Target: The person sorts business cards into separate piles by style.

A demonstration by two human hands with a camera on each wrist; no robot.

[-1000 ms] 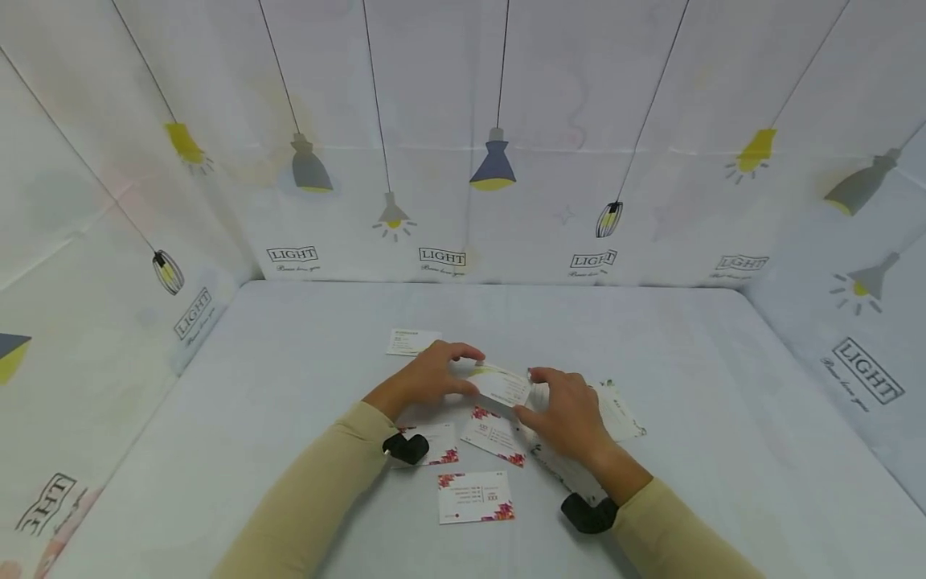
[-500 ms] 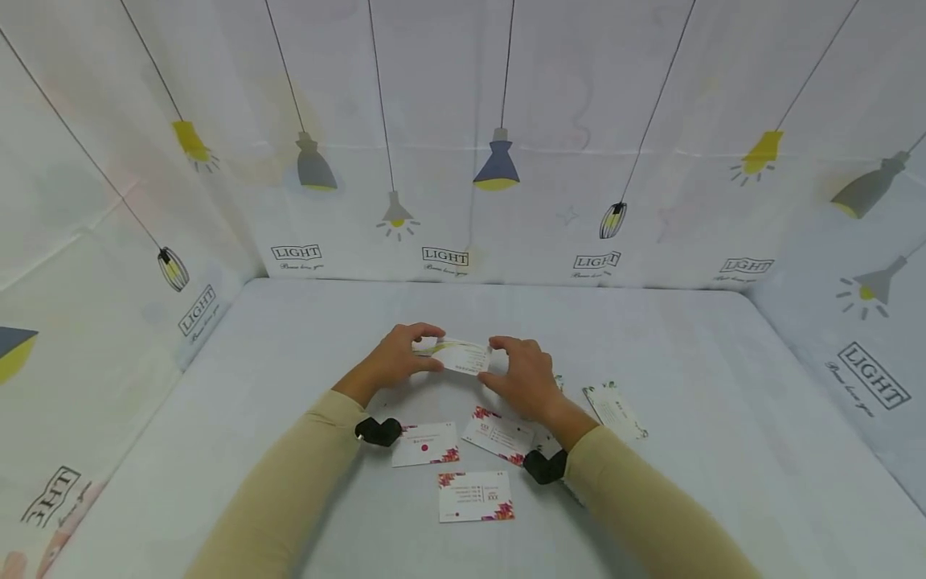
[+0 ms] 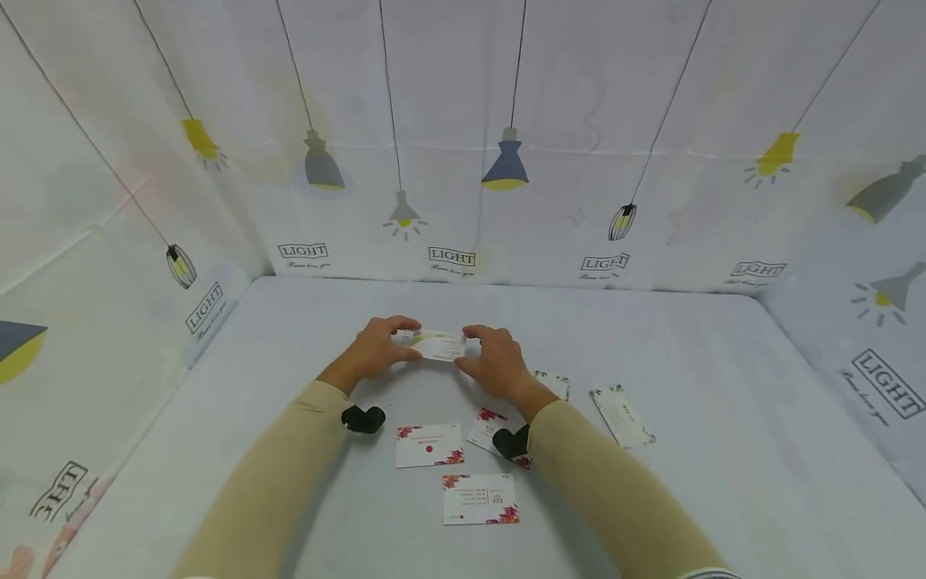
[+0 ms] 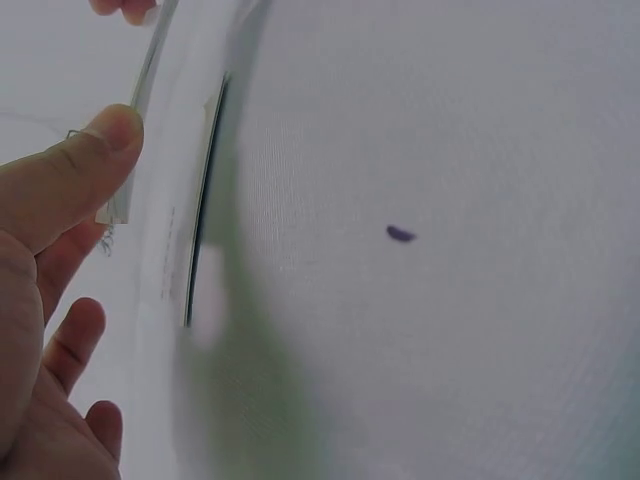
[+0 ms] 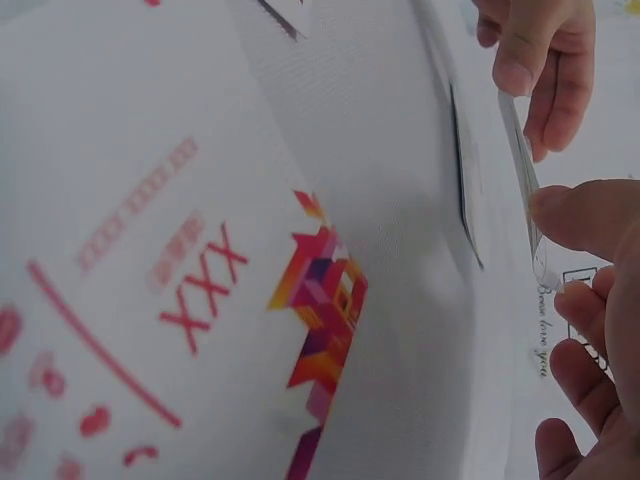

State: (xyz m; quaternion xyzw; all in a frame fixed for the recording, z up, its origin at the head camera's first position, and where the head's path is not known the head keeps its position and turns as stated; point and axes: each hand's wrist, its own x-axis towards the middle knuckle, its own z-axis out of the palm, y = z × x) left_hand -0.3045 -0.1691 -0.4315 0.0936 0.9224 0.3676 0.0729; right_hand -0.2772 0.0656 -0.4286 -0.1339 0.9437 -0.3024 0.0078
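Between my two hands is a white business card [image 3: 438, 346] with a yellow curve and small print, raised above the table. My left hand [image 3: 376, 347] pinches its left end between thumb and fingers. At its right end, my right hand [image 3: 495, 362] pinches it the same way. Seen edge-on in the right wrist view, the held card [image 5: 522, 150] shows layered edges; whether it is one card or a small stack, I cannot tell. Another card [image 4: 206, 200] lies on the table just beyond, mostly hidden in the head view behind the held one.
Nearer me lie white cards with red-and-purple corners: one at left [image 3: 430, 445], one in front [image 3: 481, 499], and one partly under my right wrist [image 3: 485, 434]. To the right are leaf-trimmed cards [image 3: 622, 416], one [image 3: 554, 383] partly behind my forearm. A lamp-printed curtain [image 3: 550, 201] borders the table.
Both hands have carried the yellow-curved card leftward and away from me, over the card at the back. The card has become more level from side to side.
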